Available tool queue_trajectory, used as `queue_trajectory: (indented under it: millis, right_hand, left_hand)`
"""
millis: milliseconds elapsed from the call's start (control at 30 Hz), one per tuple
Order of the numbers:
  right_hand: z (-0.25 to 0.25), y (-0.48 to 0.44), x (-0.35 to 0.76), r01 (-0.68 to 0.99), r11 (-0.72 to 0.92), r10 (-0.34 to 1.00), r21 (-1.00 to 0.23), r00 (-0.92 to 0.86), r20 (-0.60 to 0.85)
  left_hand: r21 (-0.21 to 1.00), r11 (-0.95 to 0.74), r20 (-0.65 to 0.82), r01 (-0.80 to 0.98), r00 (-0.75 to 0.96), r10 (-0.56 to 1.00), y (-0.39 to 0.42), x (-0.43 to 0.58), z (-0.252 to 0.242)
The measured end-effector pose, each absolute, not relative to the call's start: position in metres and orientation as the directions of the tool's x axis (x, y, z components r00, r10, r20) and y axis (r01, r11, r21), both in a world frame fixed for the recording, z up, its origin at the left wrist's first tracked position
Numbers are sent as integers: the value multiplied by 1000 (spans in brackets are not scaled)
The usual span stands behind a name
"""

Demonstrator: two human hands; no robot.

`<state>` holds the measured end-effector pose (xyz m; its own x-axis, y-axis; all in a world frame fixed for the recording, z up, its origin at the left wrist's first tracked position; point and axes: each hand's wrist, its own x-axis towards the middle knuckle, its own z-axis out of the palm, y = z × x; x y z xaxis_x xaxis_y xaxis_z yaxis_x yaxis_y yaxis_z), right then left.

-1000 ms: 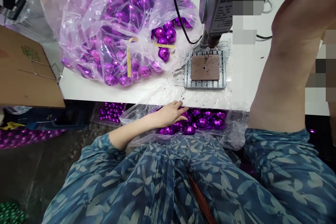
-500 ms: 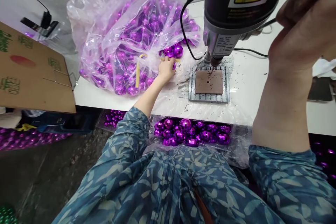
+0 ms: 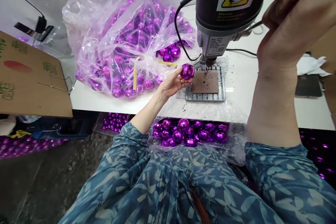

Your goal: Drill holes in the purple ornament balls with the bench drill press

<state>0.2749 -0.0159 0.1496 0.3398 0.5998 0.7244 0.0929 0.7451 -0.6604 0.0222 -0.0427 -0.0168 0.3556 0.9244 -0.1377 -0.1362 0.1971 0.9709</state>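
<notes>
My left hand [image 3: 174,83] holds a shiny purple mirror-faceted ball [image 3: 187,71] at its fingertips, just left of the drill bit. The drill press [image 3: 223,10] stands over a slotted metal base [image 3: 222,92]. On that base lies a brown square board [image 3: 205,85] with a small hole and dark shavings. At the upper right, my right hand [image 3: 291,17] is closed beside the drill head, around what looks like its feed lever; most of the lever is hidden. A clear plastic bag [image 3: 105,47] of purple balls lies left of the drill, with several balls at its mouth.
An open container [image 3: 190,133] of purple balls sits below the table's front edge, against my lap. A cardboard box [image 3: 34,80] stands at the left. The drill's black cable [image 3: 176,24] loops beside the bag. A dark phone-like slab [image 3: 308,85] and white tissue [image 3: 312,64] lie at right.
My left hand has come away from the bag's mouth and moved right with one purple ball in its fingers. My right hand keeps its place by the drill head. The view has shifted slightly.
</notes>
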Motion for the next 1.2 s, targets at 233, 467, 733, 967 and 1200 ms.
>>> queue_trajectory:
  millis: [233,467,733,967,1200]
  right_hand:
    - [157,-22,267,120,739,572,-663,409,711]
    - [158,-26,263,136,772,531,-621,400,747]
    - [162,-31,263,125,783,530,-609,377,759]
    - [159,-33,264,44,784,566,-620,360,742]
    - [160,-32,264,13,801,555,-599,360,750]
  left_hand:
    - [979,125,-76,-160,282,956,-44,42,-31]
    - [978,98,-54,-184,228,972,-37,50,-38]
    - [987,53,-30,-151,150,988,-23,62,-51]
    - [992,-129,124,6,225,966,-18,77,-63]
    - [933,-291,232,213,263,936,-25,79,-62]
